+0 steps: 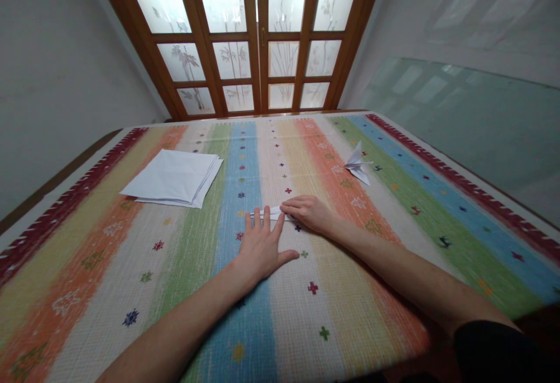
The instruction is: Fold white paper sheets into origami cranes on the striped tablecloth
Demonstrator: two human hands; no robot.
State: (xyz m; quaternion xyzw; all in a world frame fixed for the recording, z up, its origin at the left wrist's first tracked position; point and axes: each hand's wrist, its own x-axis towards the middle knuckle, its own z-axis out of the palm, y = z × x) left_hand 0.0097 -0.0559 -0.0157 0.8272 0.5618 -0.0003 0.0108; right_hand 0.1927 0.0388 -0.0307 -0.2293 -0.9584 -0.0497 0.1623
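A narrow, folded strip of white paper [275, 213] lies flat on the striped tablecloth in front of me, partly covered by both hands. My left hand [261, 247] is open, its fingers spread and their tips resting on the paper's left part, with the thumb stretched out to the right over the cloth. On the paper's right end sits my right hand [310, 212], fingers together and bent, pressing or pinching it. The underside of that grip is hidden. A folded white paper crane [359, 166] stands farther off to the right.
A small stack of white paper sheets [175, 177] lies at the left on the tablecloth [184, 289]. Beyond the table's far edge are wooden doors [261, 38] with frosted panes. Along the right side leans or hangs a glass-like panel [472, 132].
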